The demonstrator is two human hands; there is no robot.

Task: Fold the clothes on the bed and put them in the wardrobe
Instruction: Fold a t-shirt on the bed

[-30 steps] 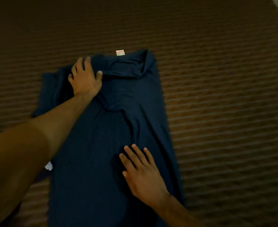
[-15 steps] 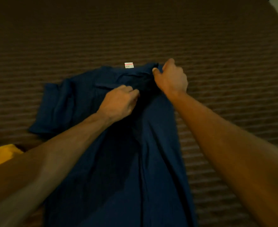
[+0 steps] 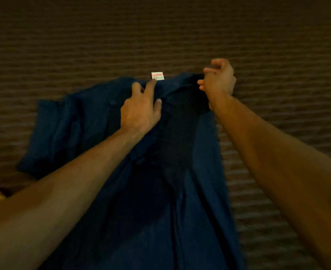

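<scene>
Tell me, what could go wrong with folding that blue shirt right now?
The left sleeve is bunched and not yet folded in, so it might crease if the navy shirt gets folded over it. The right hand has only a small grip on the shirt's top right corner, which could slip and let that edge shift. The left hand rests on the fabric just below the white label, and pulling there may bunch the neck area.

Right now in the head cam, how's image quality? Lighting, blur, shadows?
Head view: dim, warm light; the striped bedspread fades to near black at the top. Forearms cast a dark shadow down the middle of the navy shirt, hiding folds there. Slight motion blur on the left hand and right hand; the neck label is bright, its text unreadable.
</scene>
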